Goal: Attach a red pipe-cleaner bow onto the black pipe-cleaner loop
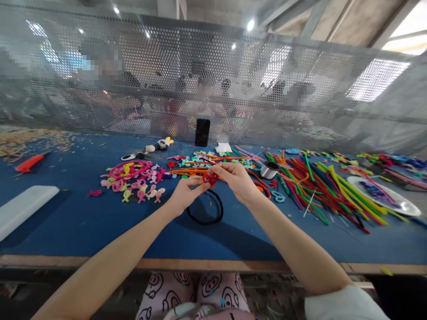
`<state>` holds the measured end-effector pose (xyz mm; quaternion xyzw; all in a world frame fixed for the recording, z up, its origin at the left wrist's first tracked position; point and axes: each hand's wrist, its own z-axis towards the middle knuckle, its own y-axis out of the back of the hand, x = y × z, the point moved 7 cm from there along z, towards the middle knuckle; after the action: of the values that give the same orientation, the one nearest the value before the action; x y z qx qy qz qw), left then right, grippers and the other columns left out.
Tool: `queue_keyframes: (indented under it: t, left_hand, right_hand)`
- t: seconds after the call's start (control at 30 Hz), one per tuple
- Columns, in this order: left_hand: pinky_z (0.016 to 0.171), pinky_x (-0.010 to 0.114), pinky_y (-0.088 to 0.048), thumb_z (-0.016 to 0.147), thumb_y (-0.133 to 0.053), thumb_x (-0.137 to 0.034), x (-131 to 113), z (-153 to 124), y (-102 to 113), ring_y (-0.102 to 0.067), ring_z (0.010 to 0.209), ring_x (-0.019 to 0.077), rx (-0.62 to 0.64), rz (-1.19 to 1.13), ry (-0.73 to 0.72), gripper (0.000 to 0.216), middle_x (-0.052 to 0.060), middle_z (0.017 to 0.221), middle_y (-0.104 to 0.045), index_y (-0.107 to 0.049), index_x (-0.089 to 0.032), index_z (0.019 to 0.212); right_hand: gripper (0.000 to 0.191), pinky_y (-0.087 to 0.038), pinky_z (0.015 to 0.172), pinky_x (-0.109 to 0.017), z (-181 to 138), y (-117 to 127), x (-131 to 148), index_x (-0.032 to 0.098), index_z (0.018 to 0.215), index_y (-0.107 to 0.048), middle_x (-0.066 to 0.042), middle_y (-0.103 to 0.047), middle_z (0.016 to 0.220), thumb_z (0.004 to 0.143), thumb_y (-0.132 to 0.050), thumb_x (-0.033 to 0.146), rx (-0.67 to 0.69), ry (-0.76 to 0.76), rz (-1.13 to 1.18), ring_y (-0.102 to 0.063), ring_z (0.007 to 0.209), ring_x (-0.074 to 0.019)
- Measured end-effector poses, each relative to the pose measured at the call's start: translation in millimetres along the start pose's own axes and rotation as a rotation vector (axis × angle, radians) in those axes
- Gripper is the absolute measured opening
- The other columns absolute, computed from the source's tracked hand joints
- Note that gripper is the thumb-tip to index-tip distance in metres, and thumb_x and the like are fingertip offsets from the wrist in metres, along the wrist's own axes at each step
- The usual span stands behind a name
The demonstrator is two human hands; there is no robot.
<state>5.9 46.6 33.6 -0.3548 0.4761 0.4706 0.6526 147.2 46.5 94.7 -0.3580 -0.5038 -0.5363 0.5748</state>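
My left hand [187, 192] and my right hand [236, 178] meet above the middle of the table. Between their fingertips is a small red looped pipe-cleaner shape [211, 178], pinched from both sides. Below it a black fuzzy ring [220, 212] lies on the blue tabletop, its far part hidden by my hands. Just behind them are orange pipe cleaners [187, 171]. To the right of my right hand sits a spool of silver wire [268, 170], with a light-blue twisted piece [278, 196] in front of it.
Pink and yellow twisted pieces [133, 178] lie left; loose pipe cleaners [320, 186] spread right beside a white plate [412, 208]. A black phone [202, 132] leans against the perforated metal screen [160, 58]. A red-handled tool [29, 164] and white long object [28, 206] lie far left.
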Motion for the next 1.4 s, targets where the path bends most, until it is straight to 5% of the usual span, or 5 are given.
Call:
queue_keyframes:
  t: [0.57, 0.73, 0.93, 1.23, 1.4]
  left_hand:
    - [0.095, 0.038, -0.049, 0.085, -0.068, -0.045, -1, -1, -3, -0.071, 0.093, 0.0247, 0.029, 0.072, 0.049, 0.028, 0.007, 0.090, -0.079, -0.068, -0.017, 0.080]
    - [0.101, 0.041, -0.048, 0.081, -0.073, -0.039, 2, -2, -4, -0.069, 0.106, 0.0271, 0.011, 0.104, 0.033, 0.032, 0.011, 0.106, -0.077, -0.071, -0.016, 0.103]
    - [0.117, 0.041, -0.033, 0.079, -0.061, -0.020, -1, -3, 10, -0.050, 0.136, 0.0263, -0.125, 0.029, -0.105, 0.046, 0.007, 0.137, -0.063, -0.066, -0.023, 0.125]
    - [0.112, 0.040, -0.038, 0.078, -0.049, -0.019, -5, -7, 48, -0.049, 0.132, 0.0246, -0.548, -0.026, -0.193, 0.047, 0.005, 0.138, -0.061, -0.065, -0.022, 0.122]
    - [0.113, 0.041, -0.037, 0.079, -0.045, -0.019, -5, -1, 34, -0.054, 0.129, 0.0253, -0.316, -0.016, -0.179, 0.046, 0.007, 0.133, -0.065, -0.067, -0.020, 0.120]
  right_hand:
    - [0.036, -0.052, 0.073, -0.032, -1, 1, 0, 0.017, 0.077, -0.075, -0.005, -0.074, 0.077, 0.079, -0.073, 0.053, -0.034, 0.045, -0.076, -0.066, 0.073, -0.0174]
    - [0.037, -0.053, 0.074, -0.032, 0, -1, 4, 0.017, 0.077, -0.075, -0.004, -0.074, 0.076, 0.078, -0.074, 0.054, 0.016, 0.020, -0.002, -0.066, 0.072, -0.0163]
    - [0.036, -0.054, 0.077, -0.033, 4, 4, 7, 0.018, 0.079, -0.078, -0.005, -0.075, 0.080, 0.076, -0.077, 0.054, -0.001, 0.043, -0.006, -0.066, 0.074, -0.0166]
    - [0.037, -0.054, 0.082, -0.037, 7, 7, 3, 0.018, 0.080, -0.079, -0.007, -0.078, 0.085, 0.076, -0.076, 0.055, -0.047, 0.042, -0.099, -0.069, 0.083, -0.0213]
    - [0.034, -0.053, 0.080, -0.036, 9, 3, 3, 0.018, 0.080, -0.078, -0.007, -0.077, 0.084, 0.079, -0.073, 0.051, -0.006, 0.039, -0.127, -0.069, 0.080, -0.0196]
